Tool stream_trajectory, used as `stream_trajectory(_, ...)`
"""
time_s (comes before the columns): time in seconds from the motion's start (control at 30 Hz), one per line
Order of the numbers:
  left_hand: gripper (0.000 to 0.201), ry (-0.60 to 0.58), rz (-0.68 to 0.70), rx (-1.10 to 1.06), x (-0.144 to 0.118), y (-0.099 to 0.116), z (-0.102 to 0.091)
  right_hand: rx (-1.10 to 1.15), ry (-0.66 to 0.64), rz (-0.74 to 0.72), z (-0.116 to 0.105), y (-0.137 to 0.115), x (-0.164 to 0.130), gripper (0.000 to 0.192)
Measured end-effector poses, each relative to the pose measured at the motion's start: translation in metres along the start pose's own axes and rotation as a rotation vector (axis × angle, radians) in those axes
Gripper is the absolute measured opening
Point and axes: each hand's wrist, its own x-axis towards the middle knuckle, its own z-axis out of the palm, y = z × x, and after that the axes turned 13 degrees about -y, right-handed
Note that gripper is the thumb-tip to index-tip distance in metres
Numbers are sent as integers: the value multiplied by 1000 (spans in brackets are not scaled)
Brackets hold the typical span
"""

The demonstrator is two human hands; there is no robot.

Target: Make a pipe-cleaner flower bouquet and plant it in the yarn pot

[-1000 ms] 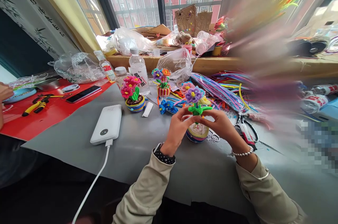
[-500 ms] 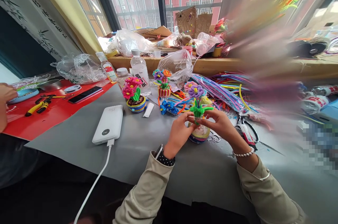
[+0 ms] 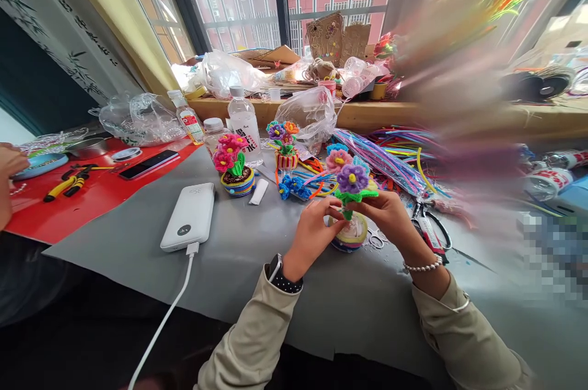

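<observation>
A bunch of pipe-cleaner flowers (image 3: 353, 178), with purple, pink and blue blooms and green leaves, is held upright between my two hands. My left hand (image 3: 312, 234) pinches the lower green stem from the left. From the right, my right hand (image 3: 386, 218) grips it at the leaves, fingers closed. Just beneath the stem stands a small round pot (image 3: 351, 237) with a pale filling and a yellow and blue wrapped side; my left fingers partly hide it. Whether the stem touches the filling I cannot tell. Scissors (image 3: 429, 225) lie right of my right hand.
A white power bank (image 3: 189, 217) with a cable lies to the left. Potted pink flowers (image 3: 236, 163), a striped flower pot (image 3: 286, 159) and a water bottle (image 3: 243, 123) stand behind. Pipe cleaners (image 3: 381, 160) cover the back right. Another person's hand (image 3: 9, 169) shows at far left.
The flower bunch has tilted, its blooms now facing me more and showing the pink and blue ones better. My fingers have shifted slightly on the stem; the pot's filling shows more.
</observation>
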Motion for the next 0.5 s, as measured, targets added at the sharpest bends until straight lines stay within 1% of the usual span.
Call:
stream_trajectory(0.07, 27, -15, -17, -2, -3, 2, 0, 38, 26, 12, 1, -1, -1, 14)
stream_trajectory(0.2, 25, -40, -63, 39, -9, 8, -1, 123, 119, 32, 2, -7, -3, 13)
stream_trajectory(0.3, 22, -47, -51, 103, -13, 10, -2, 177, 187, 47, 1, -11, -5, 11)
stream_trajectory(0.37, 22, -55, -9, 165, -15, 11, -4, 193, 220, 57, 1, -12, -6, 9)
stream_trajectory(0.5, 26, -120, 158, 390, -20, 13, -9, 189, 305, 76, 3, -14, -7, 10)
